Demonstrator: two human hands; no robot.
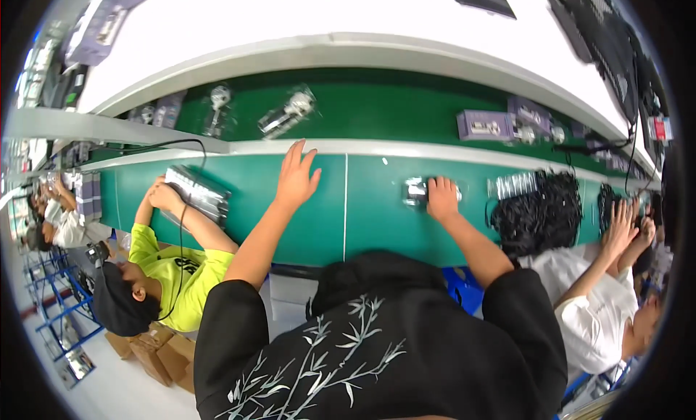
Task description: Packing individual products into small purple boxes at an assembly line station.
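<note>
Green tabletop (377, 224) is seen stretching along a packing line, with a darker conveyor belt (391, 104) running behind a pale rail. The left hand (297, 177) is laid flat on the bare green surface, its grip apart and empty, seemingly as a brace while the body leans forward. The right hand (442, 196) is pressed down on a small clear-wrapped packet (416, 191), fingers closed over its edge, so the packet is pinned to the tabletop just right of the seam. A heap of black cables (540, 213) is piled near that hand, within easy reach. Purple boxes (484, 125) and bagged items (288, 114) are carried on the belt. Co-workers are seated on both sides.
</note>
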